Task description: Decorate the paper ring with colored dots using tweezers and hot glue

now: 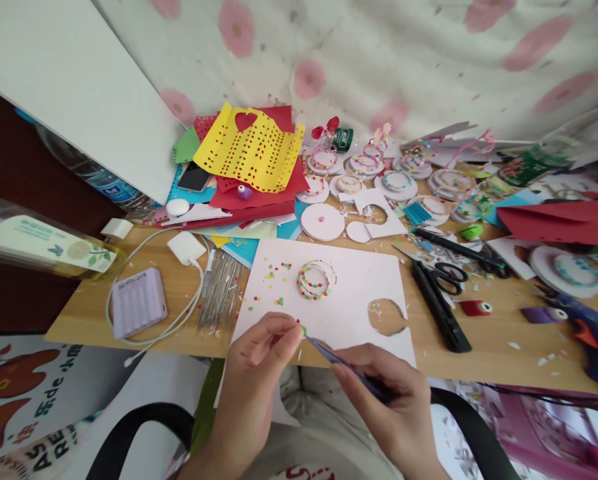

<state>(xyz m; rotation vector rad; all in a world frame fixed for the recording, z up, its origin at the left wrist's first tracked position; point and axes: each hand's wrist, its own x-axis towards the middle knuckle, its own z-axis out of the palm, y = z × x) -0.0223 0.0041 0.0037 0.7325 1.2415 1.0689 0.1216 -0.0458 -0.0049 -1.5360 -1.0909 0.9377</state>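
Note:
My left hand is closed in a pinch on a small green paper piece, near the front edge of a white paper sheet. In my right hand are slim purple-blue tweezers, angled left with their tip at the green piece. Whether the tips grip it is too small to tell. Just beyond my hands, a coiled wire ring dotted with red, green and yellow bits lies on the sheet. Tiny coloured paper bits are scattered to its left.
Black scissors and a black utility knife lie right of the sheet. Thin metal wires, a white cable and a pale power bank are on the left. Decorated discs and yellow punched paper fill the back.

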